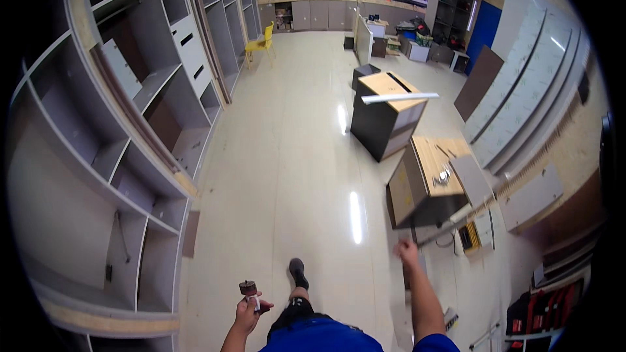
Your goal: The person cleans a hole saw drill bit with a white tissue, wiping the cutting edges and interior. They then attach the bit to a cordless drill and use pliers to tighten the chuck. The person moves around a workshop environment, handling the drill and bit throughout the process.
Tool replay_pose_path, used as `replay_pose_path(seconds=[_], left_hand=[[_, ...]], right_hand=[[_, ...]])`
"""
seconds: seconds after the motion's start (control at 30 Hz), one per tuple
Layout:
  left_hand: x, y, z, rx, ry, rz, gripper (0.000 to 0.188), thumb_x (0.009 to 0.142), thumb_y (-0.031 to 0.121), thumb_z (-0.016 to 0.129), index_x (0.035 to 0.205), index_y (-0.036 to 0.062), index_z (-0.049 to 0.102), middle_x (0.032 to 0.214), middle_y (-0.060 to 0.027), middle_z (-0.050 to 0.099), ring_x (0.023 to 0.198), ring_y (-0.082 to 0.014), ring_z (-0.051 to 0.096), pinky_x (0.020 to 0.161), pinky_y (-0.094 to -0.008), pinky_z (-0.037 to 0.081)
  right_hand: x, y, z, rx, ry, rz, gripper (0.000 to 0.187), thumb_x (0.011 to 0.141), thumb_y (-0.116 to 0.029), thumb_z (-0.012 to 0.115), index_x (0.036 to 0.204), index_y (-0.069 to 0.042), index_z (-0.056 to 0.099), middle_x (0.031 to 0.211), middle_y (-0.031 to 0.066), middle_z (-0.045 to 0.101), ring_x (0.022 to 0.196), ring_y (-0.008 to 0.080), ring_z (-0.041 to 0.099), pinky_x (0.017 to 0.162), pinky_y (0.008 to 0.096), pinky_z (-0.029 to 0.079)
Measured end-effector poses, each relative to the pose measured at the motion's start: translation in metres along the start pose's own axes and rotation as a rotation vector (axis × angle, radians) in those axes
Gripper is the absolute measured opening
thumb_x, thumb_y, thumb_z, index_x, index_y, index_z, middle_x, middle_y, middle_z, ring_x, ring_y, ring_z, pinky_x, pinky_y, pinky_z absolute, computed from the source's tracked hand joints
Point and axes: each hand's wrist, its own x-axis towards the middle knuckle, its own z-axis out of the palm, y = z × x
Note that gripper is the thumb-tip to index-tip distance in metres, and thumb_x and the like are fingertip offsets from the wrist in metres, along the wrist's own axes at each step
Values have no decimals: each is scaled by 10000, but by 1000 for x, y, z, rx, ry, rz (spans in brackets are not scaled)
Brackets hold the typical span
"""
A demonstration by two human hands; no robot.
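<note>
My left hand (pixel 246 316), low and left of the middle, is closed around a small tool with a dark, round, cup-like head (pixel 248 288) and a reddish part beneath; it looks like a hole saw. A bit of white shows against my fingers there. Stretched forward on the right, my right hand (pixel 405 251) is smeared by motion, and I cannot make out whether its fingers grip anything. It is nearest to the low wood-topped cabinet (pixel 427 163), which carries metal hardware (pixel 443 176) and thin dark tools.
Tall grey open shelving (pixel 140 91) lines the left. A second wood-topped cabinet (pixel 385 120) bears a white strip (pixel 399 98). A yellow chair (pixel 261 44) stands farther back. Panels (pixel 521 91) lean along the right wall. A yellow-and-black case (pixel 469 237) lies near my right arm.
</note>
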Motion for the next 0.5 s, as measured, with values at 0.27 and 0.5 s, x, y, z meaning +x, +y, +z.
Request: replay_pose_path(seconds=[0.27,0.5], left_hand=[[464,183,35,-232,-332,-114,248,1044,222,483,1192,25,509,931,-130,648,929,-267,659,853,-415,536],[835,390,107,-185,-458,-102,117,1029,182,449,1057,77,492,866,-102,598,852,-273,631,775,-395,509]], right_hand=[[221,-86,200,219,66,257,284,944,-208,596,1144,-8,572,878,93,653,757,188,651,678,347,564],[264,-93,299,-361,-552,973,349,884,-277,633,1119,-23,591,941,141,702,806,225,676,735,389,547]])
